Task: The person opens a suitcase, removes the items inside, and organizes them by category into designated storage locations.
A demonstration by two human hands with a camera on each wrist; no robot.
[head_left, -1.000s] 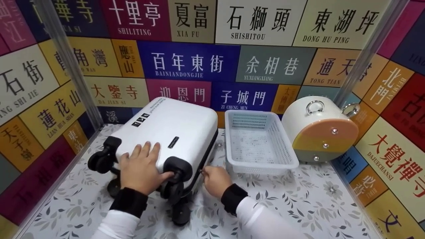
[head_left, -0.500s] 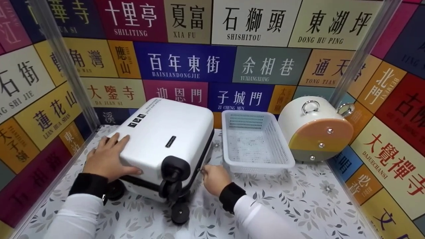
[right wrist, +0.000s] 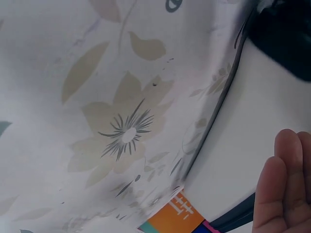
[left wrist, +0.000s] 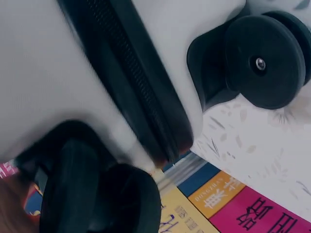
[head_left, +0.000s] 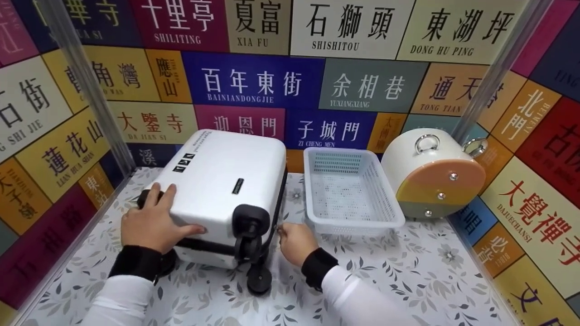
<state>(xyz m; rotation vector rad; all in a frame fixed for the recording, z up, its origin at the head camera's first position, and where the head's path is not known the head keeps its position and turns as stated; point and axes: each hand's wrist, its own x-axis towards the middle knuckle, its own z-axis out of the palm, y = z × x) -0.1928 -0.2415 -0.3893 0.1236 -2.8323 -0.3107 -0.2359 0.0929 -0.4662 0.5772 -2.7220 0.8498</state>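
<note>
A white hard-shell suitcase (head_left: 217, 167) lies flat on the table, its black caster wheels (head_left: 250, 242) facing me. My left hand (head_left: 152, 224) rests on its near left corner, fingers spread over the shell and thumb along the near edge. Beside the suitcase's near right corner, my right hand (head_left: 298, 244) pinches a small zipper pull (head_left: 277, 227), mostly hidden by the fingertips. In the left wrist view, the black zipper (left wrist: 129, 65) runs between the two shell halves. Fingers (right wrist: 286, 189) of my right hand show beside the white shell in the right wrist view.
Right of the suitcase stands a white perforated plastic basket (head_left: 353, 226). Beyond it is a rounded white box (head_left: 435, 176) with a striped front and metal rings. Sign-printed walls (head_left: 253, 81) enclose the floral-covered table (head_left: 362, 267) at the back and sides.
My left hand has moved from the suitcase's top to its near left corner. The suitcase has turned slightly, its near right wheels shifting right. My right hand keeps its pinch near the same place.
</note>
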